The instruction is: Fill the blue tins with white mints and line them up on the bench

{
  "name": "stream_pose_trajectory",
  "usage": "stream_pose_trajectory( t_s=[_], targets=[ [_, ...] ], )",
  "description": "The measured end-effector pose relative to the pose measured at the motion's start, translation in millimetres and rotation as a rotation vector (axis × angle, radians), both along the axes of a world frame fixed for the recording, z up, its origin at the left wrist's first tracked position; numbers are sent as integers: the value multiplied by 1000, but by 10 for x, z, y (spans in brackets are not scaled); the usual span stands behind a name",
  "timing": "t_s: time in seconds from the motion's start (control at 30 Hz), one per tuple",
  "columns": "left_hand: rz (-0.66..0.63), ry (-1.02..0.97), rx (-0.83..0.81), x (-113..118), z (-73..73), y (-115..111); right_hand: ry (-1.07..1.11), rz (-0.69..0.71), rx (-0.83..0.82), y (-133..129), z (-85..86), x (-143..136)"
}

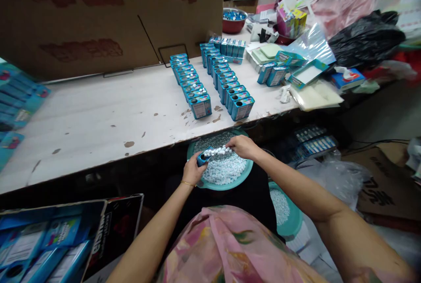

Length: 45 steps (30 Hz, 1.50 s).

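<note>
My left hand (193, 170) is closed round a small blue box (203, 156), tilted with its open end toward the right, over the left rim of a green basin (226, 185). White candies (223, 171) fill much of the basin, which rests on my lap. Over the basin, my right hand (241, 146) pinches something heaped with white candies, whose far end reaches the box's opening; it may be a scoop, but its shape is mostly covered. Two rows of blue boxes (201, 106) stand upright on the white table (131, 116) in front.
A large cardboard box (112, 15) stands along the table's back. On the right are card trays (308, 73), a black bag (365, 37) and a red bowl (233, 25). A second green basin (294, 219) sits low right. At lower left, a carton (101, 230) holds blue boxes.
</note>
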<state>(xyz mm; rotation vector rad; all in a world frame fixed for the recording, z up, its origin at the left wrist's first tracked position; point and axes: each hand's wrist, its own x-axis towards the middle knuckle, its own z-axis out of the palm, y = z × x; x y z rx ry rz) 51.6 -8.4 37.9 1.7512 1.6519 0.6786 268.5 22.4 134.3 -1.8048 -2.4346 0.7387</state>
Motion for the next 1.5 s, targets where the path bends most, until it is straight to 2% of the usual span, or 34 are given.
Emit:
stream_pose_trajectory(
  t_s=[0.2, 0.37, 0.43, 0.5, 0.57, 0.6, 0.7, 0.77, 0.87, 0.97, 1.07, 1.17, 1.23, 1.37, 1.5],
  targets=[
    [-14, 97, 32, 139, -38, -29, -344, 197, 105, -110, 292, -314],
    [-29, 90, 28, 159, -108, -31, -358, 281, 203, -158, 470, -557],
    [-17, 52, 37, 142, -125, -30, -352, 291, 210, -144, 521, -547],
    [25, -15, 41, 87, -135, -32, -360, 270, 201, -117, 502, -427],
    [98, -112, 47, -4, -145, -35, -376, 207, 156, -96, 365, -220],
    [143, -162, 48, -57, -151, -37, -377, 149, 101, -95, 244, -108],
    [273, -276, 38, -195, -176, -33, -328, -87, -106, -147, -287, 107],
    [333, -310, 12, -235, -189, -24, -302, -156, -159, -210, -692, 66],
    [349, -335, -18, -220, -187, -11, -219, -205, -191, -269, -1187, -224],
    [347, -375, -23, -208, -167, -14, -102, -237, -198, -249, -1456, -499],
    [393, -422, -14, -268, -140, -39, 11, -247, -200, -200, -1535, -514],
    [437, -398, 10, -356, -105, -61, 107, -237, -206, -162, -1467, -300],
    [421, -350, 33, -379, -76, -60, 166, -220, -195, -137, -1332, -122],
    [320, -277, 80, -280, -35, -27, 278, -155, -88, -71, -864, 117],
    [155, -197, 81, -88, -66, -5, 217, -33, -33, -30, -329, 95]
  ],
)
